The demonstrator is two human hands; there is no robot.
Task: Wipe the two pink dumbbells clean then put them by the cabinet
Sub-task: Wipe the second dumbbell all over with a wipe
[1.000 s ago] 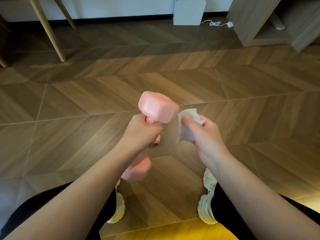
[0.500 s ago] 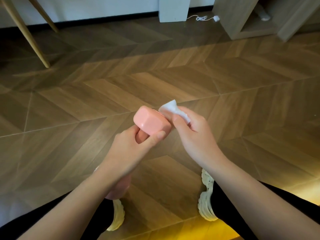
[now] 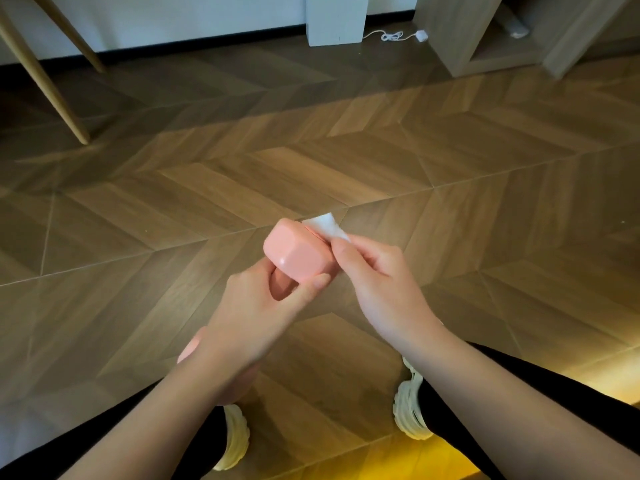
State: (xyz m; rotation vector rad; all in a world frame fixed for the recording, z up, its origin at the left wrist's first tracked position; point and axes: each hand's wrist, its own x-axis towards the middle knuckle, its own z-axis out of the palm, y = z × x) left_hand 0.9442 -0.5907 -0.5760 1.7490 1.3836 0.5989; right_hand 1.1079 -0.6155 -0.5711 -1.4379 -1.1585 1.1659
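nearest the camera, two pale shoes [image 3: 235, 434] and dark trouser legs stand on the wooden floor [image 3: 138, 220]. just above them the left hand [image 3: 249, 306] holds one pink dumbbell [image 3: 298, 252] in the air at about the middle of the view. its fingers are curled round the handle and the thumb lies along the lower edge of the upper head. the right hand [image 3: 377, 282] pinches a folded white wipe [image 3: 327, 226] between thumb and fingers and presses it to the far side of that head. the dumbbell looks stiff, smooth and slightly glossy, so it is probably a little slippery under a damp wipe. it is likely dense for its size, though one hand carries it easily. the narrow handle is the sound place to grip, which leaves both heads free for wiping. the lower head is mostly hidden behind the left wrist, with only a blurred pink edge showing. most of the handle is covered by the hand, and the contact under the wipe cannot be seen. the second dumbbell is nowhere in view. far off, the wooden cabinet [image 3: 485, 32] is cut by the top edge, beside a white box [image 3: 336, 19] and a cable [image 3: 394, 36], with slanted wooden legs [image 3: 45, 81] on the left.
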